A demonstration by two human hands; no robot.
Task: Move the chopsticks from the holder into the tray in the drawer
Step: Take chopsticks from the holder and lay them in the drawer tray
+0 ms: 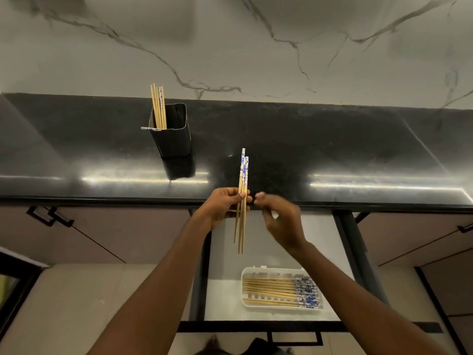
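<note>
I am holding a few chopsticks (242, 201) upright in my left hand (225, 207), grip closed mid-shaft, above the tray (245, 274) in the drawer (222, 290); right hand (280, 221) blurred, grip state unclear. Light, stiff, smooth sticks; I am judging mid-shaft safest against fanning
</note>
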